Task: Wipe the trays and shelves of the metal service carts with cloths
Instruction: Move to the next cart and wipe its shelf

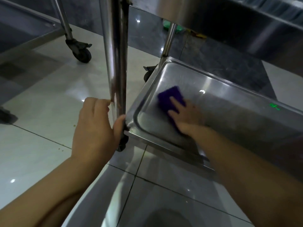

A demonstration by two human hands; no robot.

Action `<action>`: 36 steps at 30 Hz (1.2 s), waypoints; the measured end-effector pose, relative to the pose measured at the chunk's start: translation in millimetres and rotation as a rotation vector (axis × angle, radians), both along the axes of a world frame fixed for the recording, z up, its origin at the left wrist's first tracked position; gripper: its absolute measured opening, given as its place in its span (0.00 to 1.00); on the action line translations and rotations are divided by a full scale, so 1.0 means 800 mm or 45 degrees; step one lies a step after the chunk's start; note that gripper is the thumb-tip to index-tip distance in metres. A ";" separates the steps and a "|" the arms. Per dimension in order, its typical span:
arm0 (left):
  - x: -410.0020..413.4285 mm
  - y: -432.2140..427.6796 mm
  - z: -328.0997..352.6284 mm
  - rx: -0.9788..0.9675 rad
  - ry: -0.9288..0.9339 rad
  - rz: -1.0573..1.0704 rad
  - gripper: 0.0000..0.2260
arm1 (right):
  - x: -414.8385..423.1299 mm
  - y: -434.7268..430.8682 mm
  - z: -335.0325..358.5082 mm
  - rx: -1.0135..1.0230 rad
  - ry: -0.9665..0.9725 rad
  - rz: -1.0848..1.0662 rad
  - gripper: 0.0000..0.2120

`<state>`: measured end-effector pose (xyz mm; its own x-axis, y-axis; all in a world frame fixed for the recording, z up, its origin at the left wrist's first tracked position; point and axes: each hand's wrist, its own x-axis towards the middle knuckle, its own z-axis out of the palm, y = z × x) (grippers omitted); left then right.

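The small purple cloth [170, 95] lies flat inside the shiny, shallow metal bottom tray [229, 102] of the cart, near the tray's far left corner. The person's right hand [186, 118] presses down on the cloth. Its fingers [174, 103] are straight and spread out, not curled. Just beside the tray's near left corner stands the cart's tall round metal post [114, 54]. The left hand [95, 128] holds this post low down, with its fingers and thumb curled round it. Above the tray is the cart's upper metal shelf [229, 22], dark underneath. Under the tray is a pale tiled floor [49, 99]. Well to the left of the tray, a dark wheel [82, 53] of another metal cart stands on that floor.
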<state>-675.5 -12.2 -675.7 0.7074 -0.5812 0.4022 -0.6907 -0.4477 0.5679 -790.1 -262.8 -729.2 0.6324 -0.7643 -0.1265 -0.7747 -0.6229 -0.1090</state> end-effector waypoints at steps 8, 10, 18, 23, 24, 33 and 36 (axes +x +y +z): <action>-0.053 -0.045 -0.026 0.581 -0.406 -0.743 0.07 | -0.060 0.044 -0.005 0.056 0.037 0.242 0.28; -0.052 -0.064 -0.034 0.663 -0.299 -0.748 0.13 | -0.093 0.045 -0.005 0.046 0.032 0.416 0.27; -0.087 -0.099 -0.050 0.911 -0.325 -0.600 0.26 | -0.145 -0.055 0.003 0.083 0.149 -0.819 0.28; -0.091 -0.110 -0.053 1.032 -0.344 -0.593 0.25 | -0.149 -0.017 -0.010 0.043 0.060 0.128 0.27; -0.087 -0.110 -0.052 1.034 -0.344 -0.600 0.25 | -0.163 -0.019 -0.008 0.067 0.047 0.247 0.26; -0.101 -0.126 -0.049 0.916 -0.265 -0.601 0.21 | -0.154 -0.055 0.003 0.099 0.089 -0.809 0.26; -0.101 -0.125 -0.053 0.936 -0.279 -0.633 0.23 | -0.144 0.001 -0.002 0.034 0.029 -0.194 0.26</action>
<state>-756.6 -112.1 -718.4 0.2582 -0.9615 -0.0940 -0.9596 -0.2665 0.0907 -905.4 -261.6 -731.1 0.5062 -0.8471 -0.1615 -0.8623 -0.4953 -0.1052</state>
